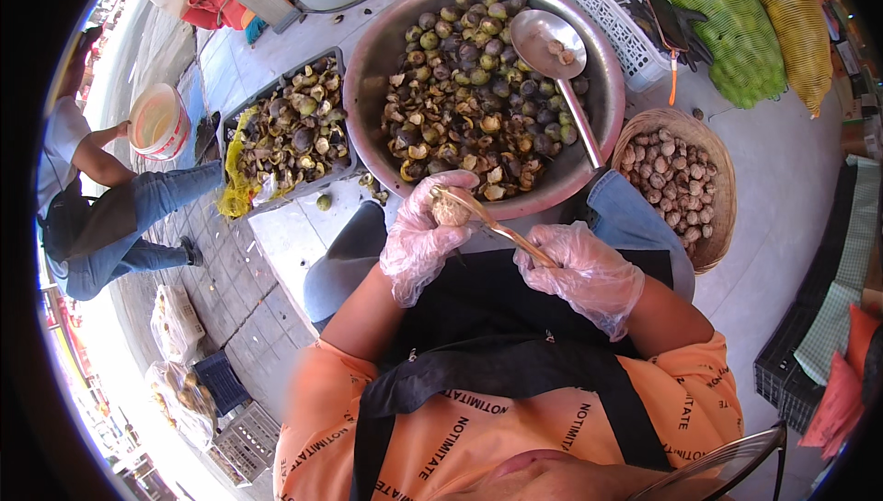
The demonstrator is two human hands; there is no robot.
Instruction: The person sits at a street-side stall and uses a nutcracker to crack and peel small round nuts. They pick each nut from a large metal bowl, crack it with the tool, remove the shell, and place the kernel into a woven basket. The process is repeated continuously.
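Note:
My left hand (424, 235), in a clear plastic glove, grips a pale, fibrous walnut (451, 211) between thumb and fingers. My right hand (583, 270), gloved the same way, holds the lower end of a thin brass-coloured hand tool (507, 230). The tool's upper end reaches the walnut and the left fingertips; its exact kind is unclear. Just beyond my hands stands a wide metal basin (359, 114). Inside it lie dark and green whole walnut fruits (476, 45) and broken husks (469, 149). A large metal ladle (538, 32) with small nut pieces in its bowl rests across the basin's right side.
A wicker basket (724, 225) of shelled-out walnuts (666, 183) is at right. Left stands a black crate (293, 190) of husks. Behind are a white crate (614, 25) bearing gloves and a phone, and mesh sacks (717, 25). A person (103, 197) holds a bucket (160, 125) at left.

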